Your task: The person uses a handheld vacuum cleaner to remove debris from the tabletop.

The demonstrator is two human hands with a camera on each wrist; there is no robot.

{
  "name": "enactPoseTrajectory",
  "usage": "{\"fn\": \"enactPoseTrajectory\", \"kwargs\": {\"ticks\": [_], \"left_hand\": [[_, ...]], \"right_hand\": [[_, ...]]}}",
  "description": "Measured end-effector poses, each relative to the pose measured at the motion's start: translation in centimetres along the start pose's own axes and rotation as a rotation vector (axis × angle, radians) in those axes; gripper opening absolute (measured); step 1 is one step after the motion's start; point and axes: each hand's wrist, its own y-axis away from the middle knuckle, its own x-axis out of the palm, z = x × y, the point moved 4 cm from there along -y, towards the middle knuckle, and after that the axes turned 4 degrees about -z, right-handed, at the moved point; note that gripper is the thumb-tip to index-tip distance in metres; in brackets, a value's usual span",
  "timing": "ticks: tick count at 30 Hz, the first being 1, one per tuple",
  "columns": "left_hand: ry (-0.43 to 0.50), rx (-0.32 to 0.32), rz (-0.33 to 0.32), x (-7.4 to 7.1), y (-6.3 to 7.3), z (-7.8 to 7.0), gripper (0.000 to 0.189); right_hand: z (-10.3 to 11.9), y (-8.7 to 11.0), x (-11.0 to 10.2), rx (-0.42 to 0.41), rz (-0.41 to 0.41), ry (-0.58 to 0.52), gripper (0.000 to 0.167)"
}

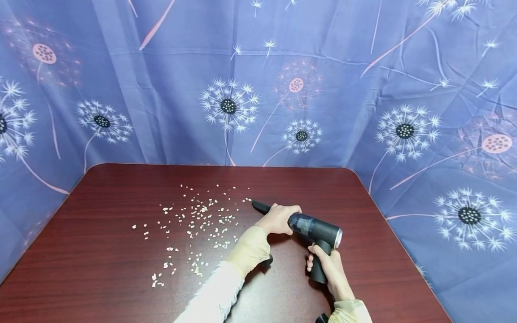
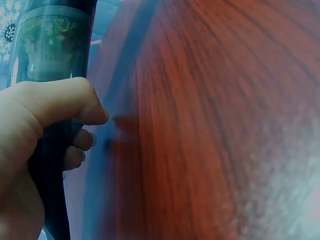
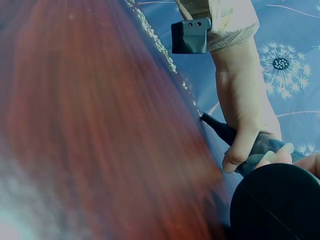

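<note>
A black handheld vacuum cleaner (image 1: 319,228) is held above the right half of the table, its narrow nozzle (image 1: 260,206) pointing left. My right hand (image 1: 330,269) grips its upright handle. Around the front end, where the nozzle joins the body, my left hand (image 1: 278,219) is curled. Greenish bits show through the clear dust cup (image 2: 52,45) in the left wrist view, just above my left thumb (image 2: 65,102). Pale small scraps (image 1: 202,215) lie scattered to the left of the nozzle; the nearest ones are close to its tip.
The dark red wooden table (image 1: 101,269) has rounded far corners. Blue curtains (image 1: 181,89) with dandelion prints hang behind it and along both sides. A small black wrist camera (image 3: 190,37) sits at the left wrist.
</note>
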Motion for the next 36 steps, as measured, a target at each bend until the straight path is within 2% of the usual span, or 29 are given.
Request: {"fn": "enactPoseTrajectory", "kwargs": {"ticks": [8, 17, 26, 30, 36], "left_hand": [[0.006, 0.008, -0.018, -0.6, 0.1, 0.4, 0.055], [0.042, -0.008, -0.041, -1.3, 0.7, 1.9, 0.055], [0.063, -0.022, -0.098, -1.9, 1.5, 2.2, 0.052], [0.075, -0.026, -0.117, -2.3, 1.6, 1.8, 0.049], [0.068, 0.000, -0.139, -2.7, 0.7, 1.3, 0.046]], "right_hand": [[0.2, -0.2, 0.6, -0.018, -0.003, 0.005, 0.012], [0.0, -0.7, 2.1, -0.058, 0.014, 0.013, 0.014], [0.5, -0.5, 2.6, -0.125, 0.017, 0.101, 0.014], [1.0, -0.1, 2.7, -0.179, -0.011, 0.150, 0.014], [1.7, -0.2, 2.7, -0.241, -0.091, 0.200, 0.014]]}}
